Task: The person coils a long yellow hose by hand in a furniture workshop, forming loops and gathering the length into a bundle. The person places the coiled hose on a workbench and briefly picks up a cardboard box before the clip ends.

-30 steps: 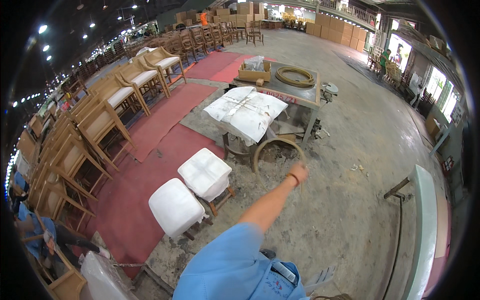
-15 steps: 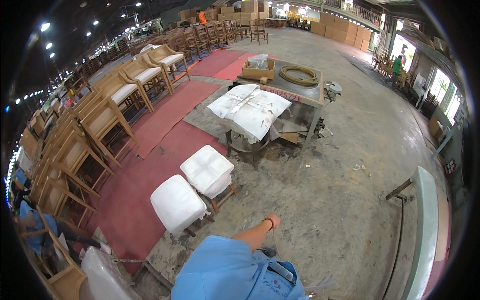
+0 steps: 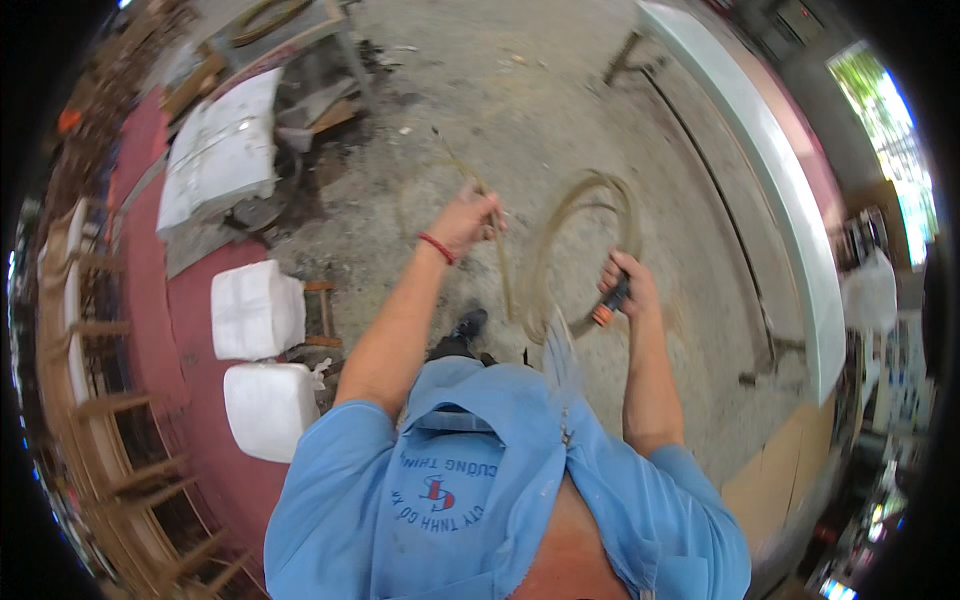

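My left hand (image 3: 468,222), with a red bracelet on its wrist, is closed round a strand of thin yellowish hose (image 3: 505,275). That strand runs above and below the fist. Off to the right, my right hand (image 3: 638,290) grips a black fitting with an orange end (image 3: 604,314). A large loop of coiled hose (image 3: 630,215) hangs at the same hand, blurred in places. Whether the left strand joins this coil cannot be made out. Both hands are in front of my body, above the concrete floor.
Two white-covered stools (image 3: 255,310) stand to the left by red matting (image 3: 190,340). Beyond them are a white-draped seat (image 3: 215,150) and a metal table (image 3: 290,45). Wooden chairs (image 3: 110,400) line the left edge. A long pale-topped bench (image 3: 765,190) curves along the right.
The view has swung down and to the right. My right hand has come into sight holding the fitting and hose coil. My left hand is now raised, with the hose strand plainly visible in it.
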The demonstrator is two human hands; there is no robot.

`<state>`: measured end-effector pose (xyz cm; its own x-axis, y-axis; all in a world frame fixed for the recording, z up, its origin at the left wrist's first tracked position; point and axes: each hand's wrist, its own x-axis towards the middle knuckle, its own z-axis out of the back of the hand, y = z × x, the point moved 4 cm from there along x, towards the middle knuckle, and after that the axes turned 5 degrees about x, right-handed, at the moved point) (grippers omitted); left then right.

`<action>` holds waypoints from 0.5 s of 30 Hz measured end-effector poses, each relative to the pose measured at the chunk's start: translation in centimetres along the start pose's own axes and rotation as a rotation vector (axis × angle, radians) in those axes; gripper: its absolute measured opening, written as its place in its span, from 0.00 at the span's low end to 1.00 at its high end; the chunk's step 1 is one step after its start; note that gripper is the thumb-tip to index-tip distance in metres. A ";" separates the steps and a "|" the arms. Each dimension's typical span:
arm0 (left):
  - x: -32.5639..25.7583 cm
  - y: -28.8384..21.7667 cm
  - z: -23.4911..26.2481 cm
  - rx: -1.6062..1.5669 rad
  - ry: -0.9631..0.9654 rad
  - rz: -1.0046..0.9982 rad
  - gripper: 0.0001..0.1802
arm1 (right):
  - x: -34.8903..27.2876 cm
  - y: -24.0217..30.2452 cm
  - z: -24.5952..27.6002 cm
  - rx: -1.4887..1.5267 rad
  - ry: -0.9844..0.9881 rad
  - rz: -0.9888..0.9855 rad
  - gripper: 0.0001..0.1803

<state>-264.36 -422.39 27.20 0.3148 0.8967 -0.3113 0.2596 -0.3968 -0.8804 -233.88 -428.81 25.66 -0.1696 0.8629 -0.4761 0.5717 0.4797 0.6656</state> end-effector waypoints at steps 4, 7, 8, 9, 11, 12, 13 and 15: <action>-0.1 -3.6 -1.9 0.039 0.011 -0.033 0.16 | 0.0 0.0 -1.5 0.071 0.185 -0.057 0.10; 0.0 -4.3 -4.0 0.090 0.105 -0.085 0.21 | -0.2 0.2 -1.7 0.124 0.154 -0.066 0.11; -0.1 -3.7 -4.8 0.160 0.111 -0.068 0.22 | -0.3 0.2 -1.7 0.099 0.134 -0.072 0.12; -0.1 -3.0 -5.8 0.222 0.136 -0.075 0.23 | -0.4 0.3 -1.7 0.082 0.100 -0.056 0.13; -0.5 -1.1 -8.0 0.302 0.203 -0.108 0.24 | -0.4 0.3 -1.7 0.081 0.055 -0.044 0.15; -0.9 0.2 -9.5 0.316 0.247 -0.134 0.24 | -0.3 0.3 -1.7 0.095 0.041 -0.049 0.16; -1.4 1.4 -10.8 0.328 0.292 -0.160 0.24 | -0.3 0.4 -1.7 0.113 0.052 -0.049 0.18; -2.5 3.6 -12.6 0.601 0.350 -0.161 0.23 | -0.2 0.4 -1.4 0.128 0.023 -0.048 0.19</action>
<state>-252.67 -428.50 29.28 0.6158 0.7792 -0.1165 -0.1886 0.0022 -0.9821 -234.79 -428.59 26.83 -0.2168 0.8433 -0.4917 0.6602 0.4977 0.5625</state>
